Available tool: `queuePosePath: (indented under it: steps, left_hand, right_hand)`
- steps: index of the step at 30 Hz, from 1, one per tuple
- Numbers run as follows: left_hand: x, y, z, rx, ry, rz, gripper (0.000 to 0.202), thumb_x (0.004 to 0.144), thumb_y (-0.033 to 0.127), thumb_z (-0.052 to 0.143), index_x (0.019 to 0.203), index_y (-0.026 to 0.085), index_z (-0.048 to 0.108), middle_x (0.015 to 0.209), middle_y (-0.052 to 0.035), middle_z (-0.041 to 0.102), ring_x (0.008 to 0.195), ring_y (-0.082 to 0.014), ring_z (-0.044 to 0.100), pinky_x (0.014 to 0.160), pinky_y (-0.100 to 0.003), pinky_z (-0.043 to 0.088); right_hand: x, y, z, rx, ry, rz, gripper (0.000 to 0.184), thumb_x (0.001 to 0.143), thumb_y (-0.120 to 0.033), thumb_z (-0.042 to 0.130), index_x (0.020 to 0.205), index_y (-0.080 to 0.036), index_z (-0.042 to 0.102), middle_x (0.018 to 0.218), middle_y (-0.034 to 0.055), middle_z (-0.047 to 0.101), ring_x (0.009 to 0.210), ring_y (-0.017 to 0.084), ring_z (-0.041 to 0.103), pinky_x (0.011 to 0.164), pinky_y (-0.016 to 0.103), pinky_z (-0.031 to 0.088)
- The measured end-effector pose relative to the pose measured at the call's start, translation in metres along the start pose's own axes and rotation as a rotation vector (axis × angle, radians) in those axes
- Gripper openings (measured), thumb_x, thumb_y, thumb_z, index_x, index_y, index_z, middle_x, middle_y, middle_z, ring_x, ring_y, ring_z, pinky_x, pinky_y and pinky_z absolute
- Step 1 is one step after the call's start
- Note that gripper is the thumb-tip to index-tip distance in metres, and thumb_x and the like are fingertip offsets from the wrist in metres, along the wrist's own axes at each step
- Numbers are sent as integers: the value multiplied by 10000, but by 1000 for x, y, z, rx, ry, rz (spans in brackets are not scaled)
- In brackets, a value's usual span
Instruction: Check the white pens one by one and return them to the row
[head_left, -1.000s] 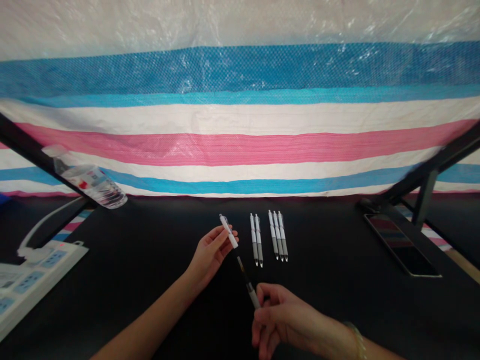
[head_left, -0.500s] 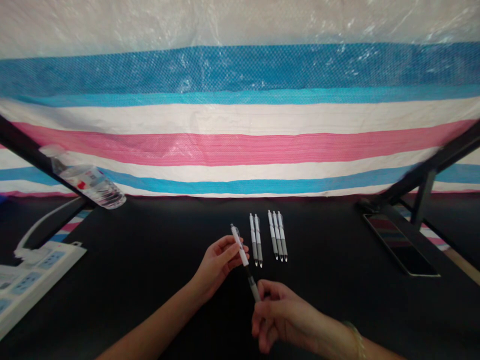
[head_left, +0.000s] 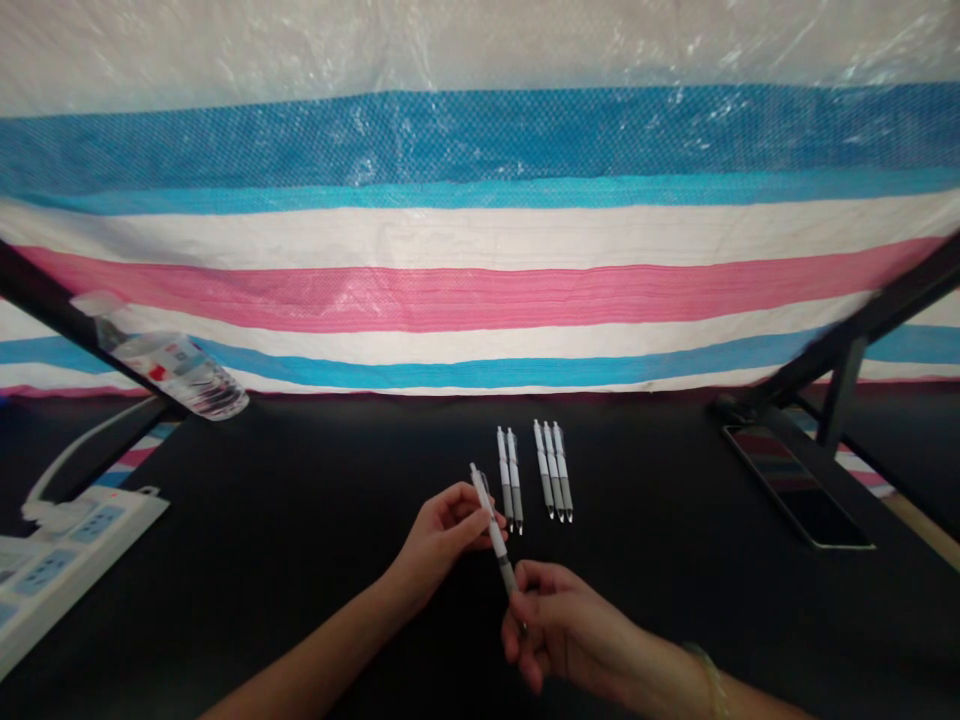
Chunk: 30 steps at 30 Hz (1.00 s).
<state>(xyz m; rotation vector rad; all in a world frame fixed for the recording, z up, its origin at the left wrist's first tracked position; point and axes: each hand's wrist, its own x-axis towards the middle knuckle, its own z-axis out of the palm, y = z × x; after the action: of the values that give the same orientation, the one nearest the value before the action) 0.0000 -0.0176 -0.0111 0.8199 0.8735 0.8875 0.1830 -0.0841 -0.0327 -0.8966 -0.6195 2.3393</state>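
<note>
I hold one white pen (head_left: 491, 525) with a grey grip between both hands above the black table (head_left: 300, 520). My left hand (head_left: 439, 540) pinches its white upper barrel. My right hand (head_left: 559, 625) grips the grey lower part, and the two parts meet between my fingers. Just beyond my hands lie several finished pens in a row: a pair of pens (head_left: 509, 478) and, to their right, a group of three pens (head_left: 553, 470), all pointing toward me.
A clear water bottle (head_left: 169, 365) lies at the back left. A white power strip (head_left: 52, 575) sits at the left edge. A phone (head_left: 795, 485) lies at the right by black frame legs (head_left: 840, 400). A striped tarp (head_left: 480, 250) hangs behind.
My left hand has brought the white barrel down and right onto the refill and grip held in my right hand; the two separated parts are now joined. The pens on the table have not moved.
</note>
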Motion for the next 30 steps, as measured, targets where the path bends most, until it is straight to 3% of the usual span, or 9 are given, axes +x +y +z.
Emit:
queuePosePath:
  steps: [5,10,13,16,20,26,30]
  left_hand:
    - [0,-1,1,-15,-10,6,252,781,322,835,882,137,697,828,-90,760,768,-191,721,713,-278,584]
    - [0,3,3,-64,12,-2,268,749,324,859,873,136,713,811,-79,757,743,-185,723,739,-290,592]
    - [0,5,4,-75,28,11,282,732,335,871,853,142,705,792,-66,754,727,-179,726,713,-272,589]
    - [0,5,3,-77,68,33,308,709,349,886,851,147,702,782,-58,753,720,-177,727,689,-258,584]
    - [1,5,3,-67,96,35,330,697,360,891,865,146,704,781,-57,754,725,-180,726,697,-264,584]
    - [1,5,3,-61,78,29,309,718,346,878,868,139,704,778,-65,751,706,-176,717,689,-267,581]
    - [1,6,4,-64,79,31,301,720,337,877,876,142,710,792,-68,754,721,-178,719,696,-268,581]
  right_hand:
    - [3,4,0,-18,17,-10,515,719,-527,822,827,-214,427,621,-6,665,399,102,546,448,214,364]
    - [4,5,-3,47,0,-37,476,792,-589,751,867,-179,522,552,-39,593,348,54,411,434,209,344]
    - [3,3,-3,47,-14,-62,500,850,-610,669,965,-134,572,610,18,654,382,86,506,446,212,374]
    - [3,4,-4,7,-30,-42,565,877,-657,602,1112,-153,504,766,82,729,476,157,649,471,229,441]
    - [3,7,-4,-51,20,-53,501,821,-572,730,985,-209,426,726,29,711,475,159,666,427,188,428]
    - [-1,3,0,-15,-7,-28,560,883,-672,576,1032,-133,534,793,101,725,532,175,696,432,212,476]
    - [-1,4,0,-77,34,-55,478,814,-551,744,968,-203,454,829,37,714,504,153,682,399,180,445]
